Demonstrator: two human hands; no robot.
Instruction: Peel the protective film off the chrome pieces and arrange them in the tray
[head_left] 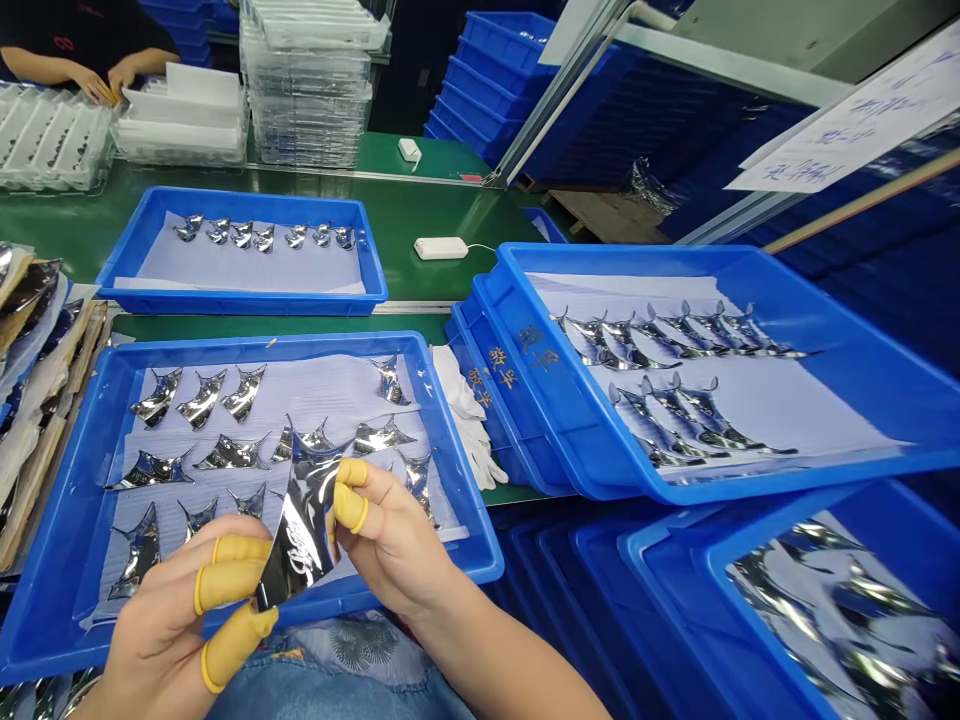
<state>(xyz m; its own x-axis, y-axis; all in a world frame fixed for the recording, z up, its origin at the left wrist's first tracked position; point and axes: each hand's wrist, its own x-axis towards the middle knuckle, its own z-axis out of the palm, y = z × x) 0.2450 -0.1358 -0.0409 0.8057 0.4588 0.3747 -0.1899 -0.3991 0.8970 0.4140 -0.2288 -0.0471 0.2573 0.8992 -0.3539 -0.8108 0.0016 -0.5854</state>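
Note:
Between my two hands is a shiny chrome part [301,520], dark and mirror-like, with pointed corners and a bright reflection on its face. My left hand [191,600], with yellow finger cots, pinches its lower end. Yellow cots also cover fingertips of my right hand [390,525], which grips the upper right edge. Below the held part lies a blue tray [67,500] lined with white paper, holding several similar chrome parts [232,452] in rows. My hands and the held part hide some of them.
A smaller blue tray [247,300] with chrome parts sits behind. On the right, stacked blue trays [600,440] carry more parts, beside white gloves [465,415]. Wrapped pieces [37,400] pile up at left. A co-worker's hands [105,82] are near clear plastic trays [307,100].

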